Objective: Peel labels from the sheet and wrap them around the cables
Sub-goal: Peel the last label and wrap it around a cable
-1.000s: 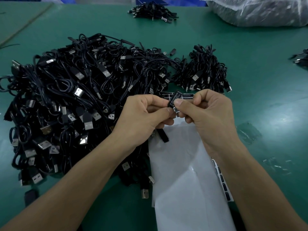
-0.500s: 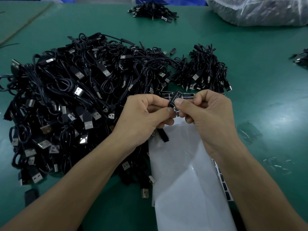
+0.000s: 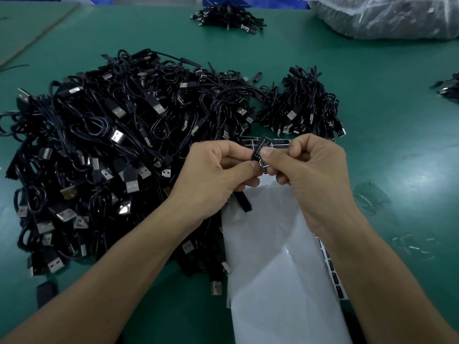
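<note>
— What's moved in the last second?
— Hardly a thing. If the label (image 3: 260, 146), mid-frame, has tilted at all between the thumbs, it is too slight to tell.
— And the hands?
— No shift I can make out in the left hand (image 3: 216, 170) or the right hand (image 3: 315, 170); each grip on the label reads as before.
— The view itself?
— No drift worth telling.

Dim, bluish overhead light glares on the green table (image 3: 409, 175); wide-angle edges bend, corners blurred

cable pile (image 3: 119, 150) left | label sheet (image 3: 280, 264) right | bag (image 3: 382, 16) behind
</note>
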The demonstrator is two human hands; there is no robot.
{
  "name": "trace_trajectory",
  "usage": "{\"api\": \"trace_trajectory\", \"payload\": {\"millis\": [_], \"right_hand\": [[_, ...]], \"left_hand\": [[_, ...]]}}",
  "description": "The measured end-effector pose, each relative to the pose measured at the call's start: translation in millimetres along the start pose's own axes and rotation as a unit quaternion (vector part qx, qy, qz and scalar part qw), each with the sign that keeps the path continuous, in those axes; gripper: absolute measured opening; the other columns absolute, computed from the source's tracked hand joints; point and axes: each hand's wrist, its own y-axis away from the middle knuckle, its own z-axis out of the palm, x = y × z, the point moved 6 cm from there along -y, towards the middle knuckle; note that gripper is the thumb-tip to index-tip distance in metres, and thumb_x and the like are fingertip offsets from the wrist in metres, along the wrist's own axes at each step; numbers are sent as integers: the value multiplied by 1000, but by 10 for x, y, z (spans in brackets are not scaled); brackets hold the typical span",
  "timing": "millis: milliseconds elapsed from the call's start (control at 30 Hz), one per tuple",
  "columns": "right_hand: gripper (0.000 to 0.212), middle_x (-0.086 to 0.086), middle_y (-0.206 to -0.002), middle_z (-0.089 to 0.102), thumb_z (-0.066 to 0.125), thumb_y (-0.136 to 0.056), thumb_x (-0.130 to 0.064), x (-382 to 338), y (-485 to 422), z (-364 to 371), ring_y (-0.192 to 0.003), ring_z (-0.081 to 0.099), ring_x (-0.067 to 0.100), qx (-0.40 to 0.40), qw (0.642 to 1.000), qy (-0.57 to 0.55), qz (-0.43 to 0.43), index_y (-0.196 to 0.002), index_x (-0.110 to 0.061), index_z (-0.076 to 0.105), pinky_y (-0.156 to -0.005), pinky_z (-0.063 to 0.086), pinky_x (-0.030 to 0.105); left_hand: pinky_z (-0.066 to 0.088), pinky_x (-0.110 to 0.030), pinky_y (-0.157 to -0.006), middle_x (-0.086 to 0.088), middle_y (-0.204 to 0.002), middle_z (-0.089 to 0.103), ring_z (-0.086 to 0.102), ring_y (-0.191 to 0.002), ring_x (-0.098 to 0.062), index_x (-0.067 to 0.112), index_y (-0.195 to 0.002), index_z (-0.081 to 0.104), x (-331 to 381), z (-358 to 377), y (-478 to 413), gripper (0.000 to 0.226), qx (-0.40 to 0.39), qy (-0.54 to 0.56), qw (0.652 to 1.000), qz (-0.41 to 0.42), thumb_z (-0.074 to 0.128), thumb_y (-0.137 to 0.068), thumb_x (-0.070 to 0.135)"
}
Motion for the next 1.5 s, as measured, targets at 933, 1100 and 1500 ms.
{"api": "trace_trajectory", "payload": {"millis": [933,1100,1500], "right_hand": [[43,-4,-57,65,74,-84,5,-9,-7,25,-48,54,3,-20,999,-12,-26,-67,-17,42,-54,46,12],[42,-3,-58,65,74,-84,4,-15,-11,24,-48,54,4,-23,999,-11,-29,-68,-17,42,-54,46,13],[42,-3,-56,64,75,-84,4,-21,-12,7,-49,55,5,-20,999,1,-28,-69,-17,41,-54,46,15]], "left_hand": [[55,-15,-59,-2,-77,78,74,-68,-10,14,-88,73,-4,-2,2,6,13,-2,1000,-8,72,-88,8],[55,-15,-59,-2,-77,78,74,-67,-10,12,-88,73,-2,0,-1,5,16,-2,1000,-9,72,-89,7],[56,-20,-62,-2,-78,78,75,-70,-11,7,-97,72,-15,6,-2,8,16,-11,1000,-17,73,-89,9]]}}
